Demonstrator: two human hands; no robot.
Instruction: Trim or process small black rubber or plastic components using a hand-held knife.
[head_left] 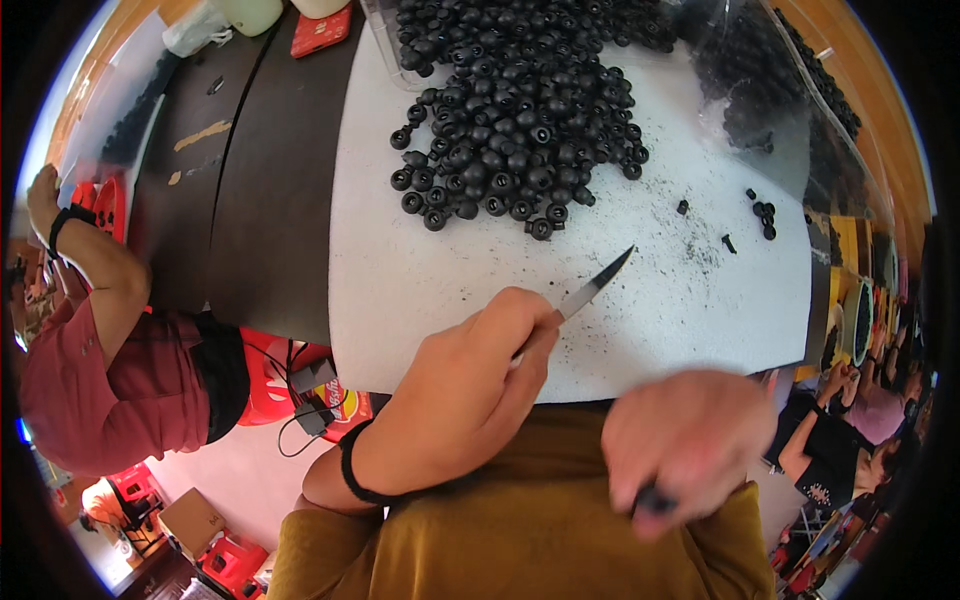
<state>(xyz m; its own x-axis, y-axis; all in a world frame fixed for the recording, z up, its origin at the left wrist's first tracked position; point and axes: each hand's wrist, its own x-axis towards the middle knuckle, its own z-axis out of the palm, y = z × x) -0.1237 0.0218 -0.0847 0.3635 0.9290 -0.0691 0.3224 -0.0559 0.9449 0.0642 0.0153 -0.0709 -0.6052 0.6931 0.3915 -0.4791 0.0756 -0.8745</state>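
My left hand [478, 375], with a black band at its wrist, is closed around the handle of a small knife [594, 286]. The blade points up and to the right over a white foam sheet [420, 300]. Near my body at the right, my right hand [690, 440] is closed and somewhat blurred. A small black rubber or plastic part [653, 497] shows between its fingers; its exact kind is unclear. Beyond the knife, a large heap of round black parts [510, 130] with holes lies on the sheet.
Black crumbs [680, 235] and a small cluster of black pieces [765, 218] lie at the sheet's right. A clear plastic bag [745, 90] of black parts stands at the far right. A red phone-like object [321, 31] rests on the dark table [280, 180]. Another person [130, 370] sits at the left.
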